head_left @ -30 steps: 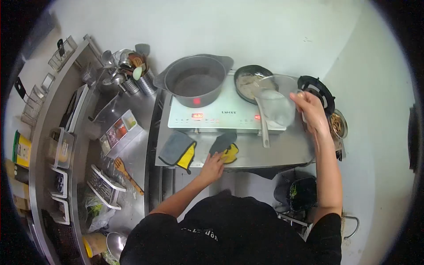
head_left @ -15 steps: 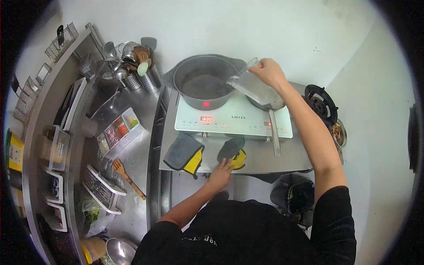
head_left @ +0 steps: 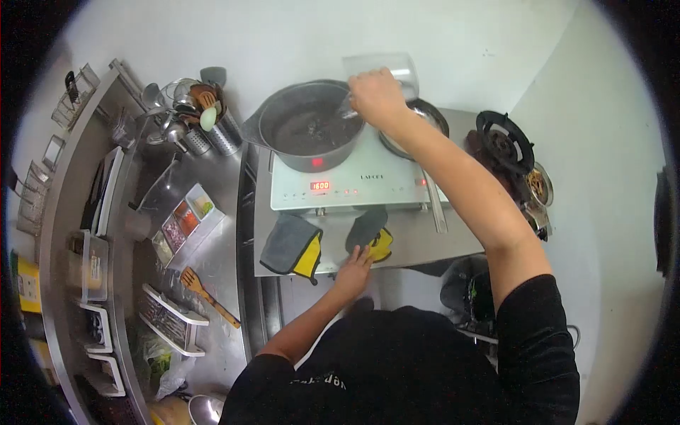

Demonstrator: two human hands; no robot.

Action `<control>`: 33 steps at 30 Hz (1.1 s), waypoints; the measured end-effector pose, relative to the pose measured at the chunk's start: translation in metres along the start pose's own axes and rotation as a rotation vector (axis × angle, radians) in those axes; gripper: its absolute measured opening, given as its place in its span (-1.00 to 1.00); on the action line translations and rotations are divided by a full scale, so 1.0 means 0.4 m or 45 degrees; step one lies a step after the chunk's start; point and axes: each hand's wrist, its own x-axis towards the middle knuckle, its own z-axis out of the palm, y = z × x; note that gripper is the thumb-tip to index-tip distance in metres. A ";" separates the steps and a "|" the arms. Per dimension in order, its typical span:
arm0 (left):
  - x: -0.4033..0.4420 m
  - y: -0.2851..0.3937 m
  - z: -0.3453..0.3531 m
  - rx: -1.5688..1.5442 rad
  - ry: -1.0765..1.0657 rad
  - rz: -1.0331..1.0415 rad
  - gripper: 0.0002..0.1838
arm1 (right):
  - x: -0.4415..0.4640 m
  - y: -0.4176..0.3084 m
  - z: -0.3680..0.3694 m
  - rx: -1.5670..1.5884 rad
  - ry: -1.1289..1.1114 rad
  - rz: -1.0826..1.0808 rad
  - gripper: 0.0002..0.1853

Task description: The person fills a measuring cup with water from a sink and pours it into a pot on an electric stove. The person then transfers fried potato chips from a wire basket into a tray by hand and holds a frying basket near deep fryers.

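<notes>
My right hand (head_left: 377, 95) is closed on a clear pitcher (head_left: 389, 69), tipped at the right rim of the large grey pot (head_left: 312, 124). Liquid runs from it, and the liquid in the pot is rippling. The pot sits on the left side of the white induction cooktop (head_left: 354, 185), whose display reads 1600. Partly hidden behind my right arm is a frying pan (head_left: 439, 212) with its handle toward me. My left hand (head_left: 354, 273) rests at the counter edge, fingers on a grey and yellow cloth (head_left: 367, 232). Another such cloth (head_left: 289, 244) lies to its left.
On the left counter are utensil holders (head_left: 225, 134), a tray of chopped ingredients (head_left: 185, 225), a wooden spatula (head_left: 211, 297) and a white rack (head_left: 170, 319). A gas burner (head_left: 504, 143) and a metal bowl (head_left: 542, 185) stand at the right.
My right hand has carried the pitcher leftward from above the frying pan to the grey pot and tilted it further. Liquid now disturbs the pot's surface. My left hand stays on the cloth.
</notes>
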 end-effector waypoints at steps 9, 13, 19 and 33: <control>0.016 0.010 -0.032 0.165 -0.070 0.037 -0.43 | -0.069 0.004 -0.037 -0.221 0.143 -0.295 -0.92; 0.025 0.033 -0.046 0.199 -0.220 0.013 -0.36 | -0.243 0.102 -0.082 -0.072 0.391 0.181 -0.87; 0.047 0.088 -0.116 0.250 -0.407 0.061 -0.25 | -0.778 0.210 -0.076 0.899 0.603 1.580 -0.64; 0.138 0.512 -0.047 0.223 -0.511 1.044 -0.33 | -1.219 0.097 0.178 0.825 0.368 1.906 -0.38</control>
